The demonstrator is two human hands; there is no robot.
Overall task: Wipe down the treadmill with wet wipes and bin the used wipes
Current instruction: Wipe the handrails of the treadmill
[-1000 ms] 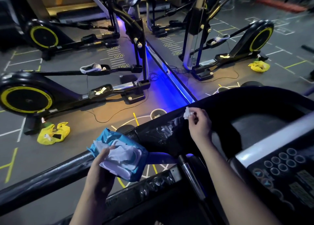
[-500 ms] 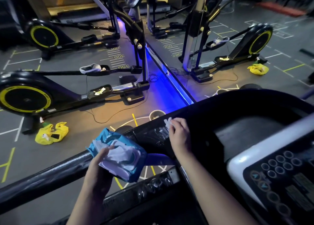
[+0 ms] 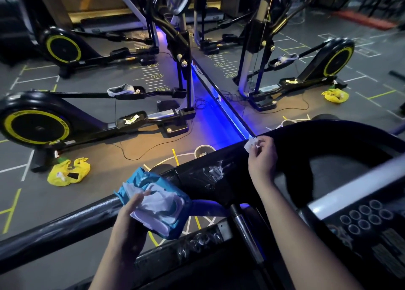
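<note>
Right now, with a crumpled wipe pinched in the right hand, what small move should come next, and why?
Probably press the wipe onto the black handrail and drag it along the upper curve. The right hand pinches it just at the rail's top edge, wet streaks show only on the lower stretch, and the left hand holds the wipe pack.

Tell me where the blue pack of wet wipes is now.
Head view, lower centre-left: the blue pack is held by the left hand, overlapping the treadmill's black handrail.

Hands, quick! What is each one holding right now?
Left hand: holds the blue wet wipes pack.
Right hand: pinches a crumpled wipe.
</note>
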